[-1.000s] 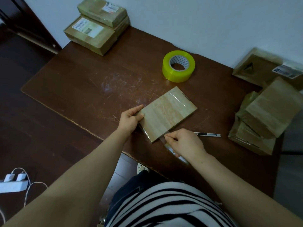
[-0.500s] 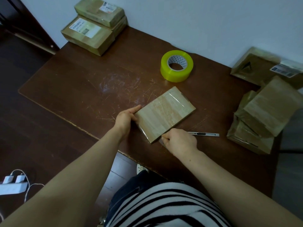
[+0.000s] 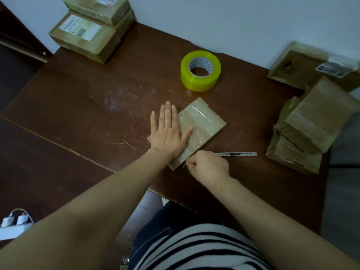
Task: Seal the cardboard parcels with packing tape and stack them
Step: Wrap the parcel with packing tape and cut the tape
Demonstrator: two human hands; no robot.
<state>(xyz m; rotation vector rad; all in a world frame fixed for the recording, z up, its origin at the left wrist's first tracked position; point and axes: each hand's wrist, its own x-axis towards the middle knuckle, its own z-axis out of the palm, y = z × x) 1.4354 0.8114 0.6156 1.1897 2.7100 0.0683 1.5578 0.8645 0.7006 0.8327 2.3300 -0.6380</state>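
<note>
We see a dark brown wooden table (image 3: pixel 81 106) with many scratches, standing against a plain pale wall (image 3: pixel 233 20). Beside it we see a dark floor (image 3: pixel 29 172).

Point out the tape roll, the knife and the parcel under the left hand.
tape roll (image 3: pixel 200 79): head view, yellow outer side.
knife (image 3: pixel 236 154): head view, its slider.
parcel (image 3: pixel 204 121): head view, taped top face.

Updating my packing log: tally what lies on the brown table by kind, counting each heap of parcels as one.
Yellow roll of packing tape: 1
Slim metal utility knife: 1
Single flat cardboard parcel, taped: 1
Heaps of cardboard parcels, far left and right: 2
Total: 5
</note>
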